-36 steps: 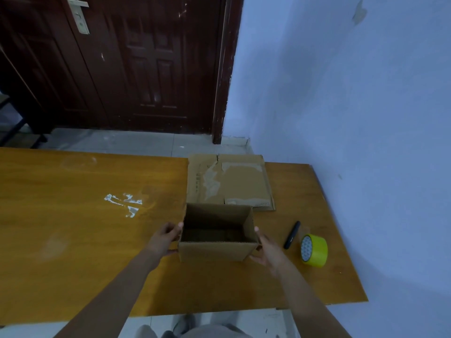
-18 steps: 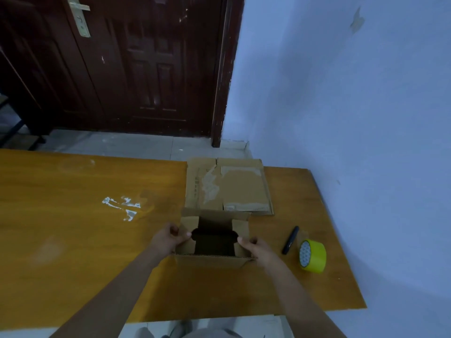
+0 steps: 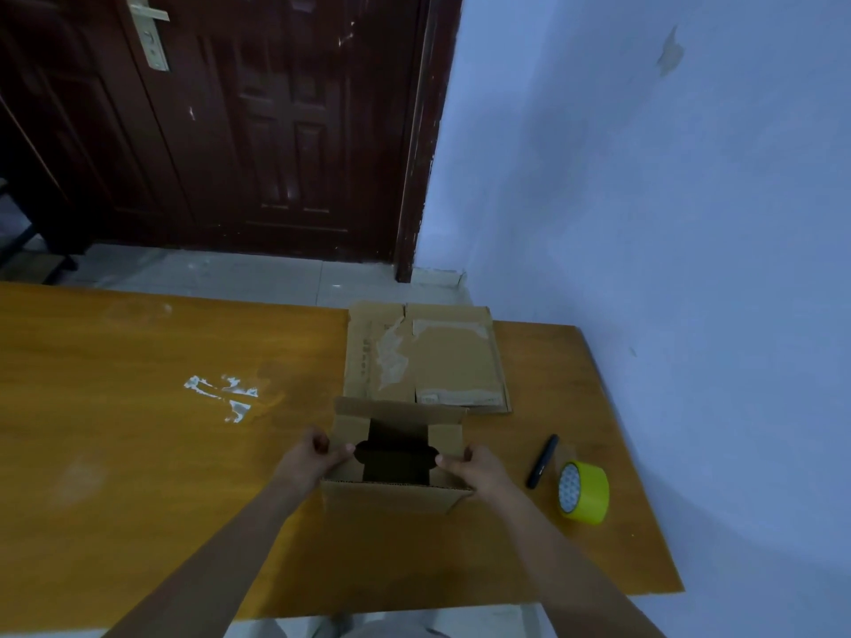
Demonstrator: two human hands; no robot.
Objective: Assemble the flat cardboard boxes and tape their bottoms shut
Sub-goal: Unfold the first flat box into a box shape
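Lying across the orange tabletop (image 3: pixel 138 453): flat cardboard (image 3: pixel 426 356) at the far edge, just behind an upright box (image 3: pixel 396 492) with its side flaps being folded inward. Gripping the left flap with curled fingers, the left hand (image 3: pixel 311 458); pinching the right flap, the right hand (image 3: pixel 472 467). Standing on edge to the right, a yellow tape roll (image 3: pixel 584 492), beside a dark pen (image 3: pixel 542 461)

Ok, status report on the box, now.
Both hands, left hand and right hand, pressing side flaps inward on cardboard box. Long flaps still open. Yellow tape roll untouched.
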